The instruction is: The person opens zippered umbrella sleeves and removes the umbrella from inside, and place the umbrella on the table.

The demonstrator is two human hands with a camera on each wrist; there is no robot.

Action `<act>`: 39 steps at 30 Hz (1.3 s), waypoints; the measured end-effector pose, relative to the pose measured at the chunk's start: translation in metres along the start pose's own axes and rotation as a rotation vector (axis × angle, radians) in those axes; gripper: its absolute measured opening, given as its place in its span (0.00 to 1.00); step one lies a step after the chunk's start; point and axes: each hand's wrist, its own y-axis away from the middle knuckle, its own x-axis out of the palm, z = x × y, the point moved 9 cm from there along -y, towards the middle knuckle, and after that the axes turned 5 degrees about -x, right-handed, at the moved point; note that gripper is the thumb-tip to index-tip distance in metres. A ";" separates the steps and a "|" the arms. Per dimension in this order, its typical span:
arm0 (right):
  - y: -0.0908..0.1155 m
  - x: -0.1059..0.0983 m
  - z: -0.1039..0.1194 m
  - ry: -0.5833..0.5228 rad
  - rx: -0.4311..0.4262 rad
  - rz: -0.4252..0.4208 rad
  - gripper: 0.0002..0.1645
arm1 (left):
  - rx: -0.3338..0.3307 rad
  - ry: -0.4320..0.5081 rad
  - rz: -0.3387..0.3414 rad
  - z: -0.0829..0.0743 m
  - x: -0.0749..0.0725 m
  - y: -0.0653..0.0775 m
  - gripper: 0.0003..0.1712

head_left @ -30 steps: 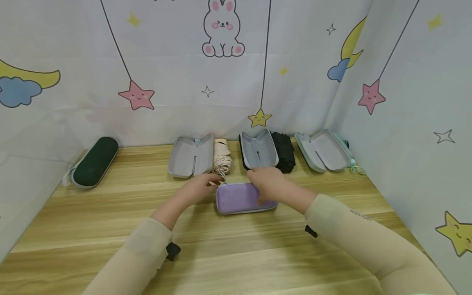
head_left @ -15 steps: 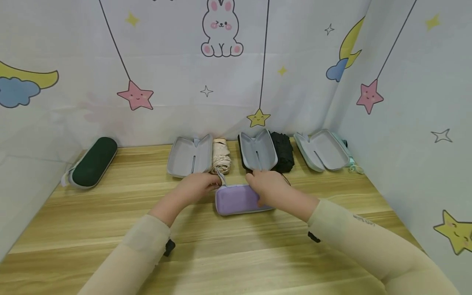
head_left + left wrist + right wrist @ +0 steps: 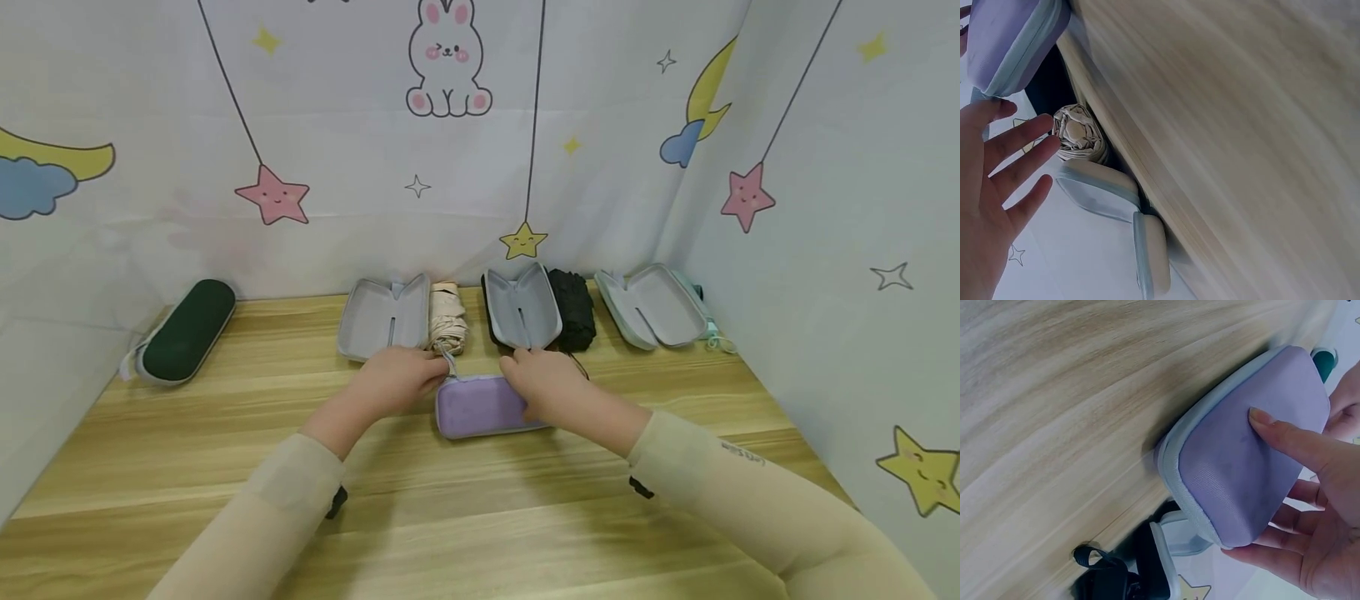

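A purple zip case point(image 3: 480, 407) with a pale grey zip edge lies on the table. My right hand point(image 3: 546, 382) grips its right part; in the right wrist view the thumb point(image 3: 1282, 430) presses on the purple face and the fingers are on the opposite side. At the case's left back corner a grey strap point(image 3: 450, 362) rises, and my left hand point(image 3: 397, 375) pinches it between thumb and index finger. In the left wrist view the left hand's other fingers point(image 3: 1025, 161) are spread loosely beside the case corner.
Along the back wall stand an open beige case point(image 3: 375, 321), a rolled beige umbrella point(image 3: 448, 315), an open black case point(image 3: 522, 308), a folded black umbrella point(image 3: 573, 310) and an open mint case point(image 3: 663, 307). A dark green closed case point(image 3: 191, 329) lies far left.
My left hand has come closer in on the strap at the case corner. The right hand keeps its grip, and the case has barely moved.
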 end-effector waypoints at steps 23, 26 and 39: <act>0.018 0.023 0.001 -0.040 -0.135 0.059 0.52 | -0.080 -0.020 0.144 0.012 0.023 0.019 0.14; 0.021 0.026 -0.002 -0.062 -0.116 0.108 0.52 | -0.072 -0.014 0.155 0.010 0.027 0.019 0.13; 0.023 0.036 -0.005 -0.077 -0.073 0.158 0.51 | -0.048 -0.051 0.126 0.000 0.030 0.018 0.13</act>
